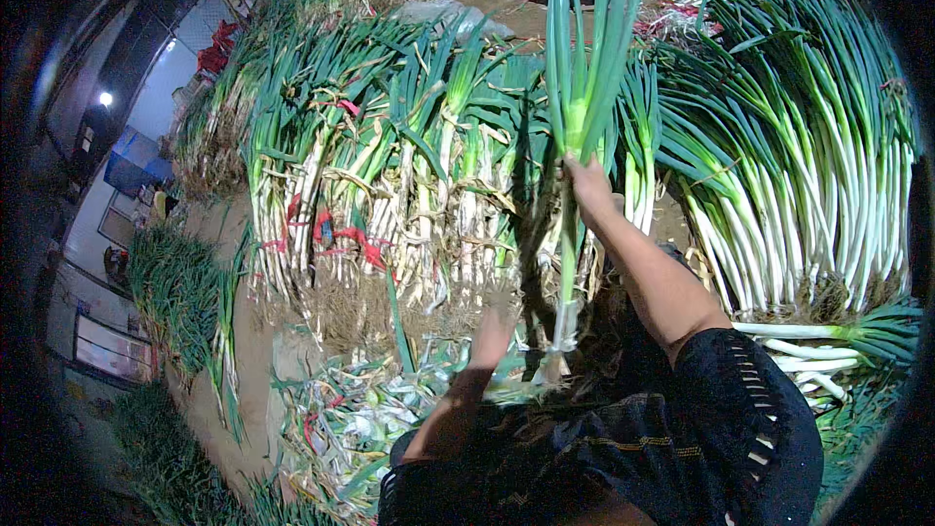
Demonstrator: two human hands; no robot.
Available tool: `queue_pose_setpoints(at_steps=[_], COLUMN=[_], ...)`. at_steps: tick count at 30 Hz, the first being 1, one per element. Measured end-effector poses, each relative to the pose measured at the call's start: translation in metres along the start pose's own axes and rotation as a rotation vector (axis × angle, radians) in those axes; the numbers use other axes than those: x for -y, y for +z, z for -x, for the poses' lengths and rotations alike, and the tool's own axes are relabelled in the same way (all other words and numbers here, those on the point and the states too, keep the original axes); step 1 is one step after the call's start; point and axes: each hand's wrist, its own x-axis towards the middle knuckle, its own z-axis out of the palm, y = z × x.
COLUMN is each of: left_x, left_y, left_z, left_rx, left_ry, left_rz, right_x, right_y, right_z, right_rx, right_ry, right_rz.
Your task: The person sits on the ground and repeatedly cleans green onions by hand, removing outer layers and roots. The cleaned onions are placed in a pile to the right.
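My right hand (593,190) is closed around a large green onion (569,248), held upright with its green leaves at the top and its roots towards me. To its left, my left hand (495,332) is blurred, low over the root ends of a row of untrimmed green onions (409,208); its fingers do not show clearly. These onions have dry brown outer leaves, and red ties lie among them. Cleaned green onions with white stalks (792,234) lie in a thick row at the right.
Peeled leaves and scraps (358,416) cover the ground before me. A few onions (807,351) lie crosswise at the lower right. More green onion piles (175,292) stand at the left. Clear plastic sheeting (453,17) lies beyond the untrimmed row.
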Motion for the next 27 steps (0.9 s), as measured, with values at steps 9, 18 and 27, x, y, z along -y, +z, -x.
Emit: queue_pose_setpoints(at_steps=[9,18,27], left_x=[-0.166,-0.134,0.082], left_y=[-0.077,-0.084,0.072], left_z=[-0.081,-0.066,0.053], left_rx=[-0.317,-0.261,0.453], left_ry=[0.118,0.154,-0.095], left_rz=[0.492,0.428,-0.517], right_x=[-0.002,0.010,0.022], right_y=[0.010,0.021,-0.011], right_z=[0.026,0.047,0.011], right_rx=[0.391,0.275,0.147], right_ry=[0.355,0.404,0.291], right_rz=[-0.220,-0.567,-0.707])
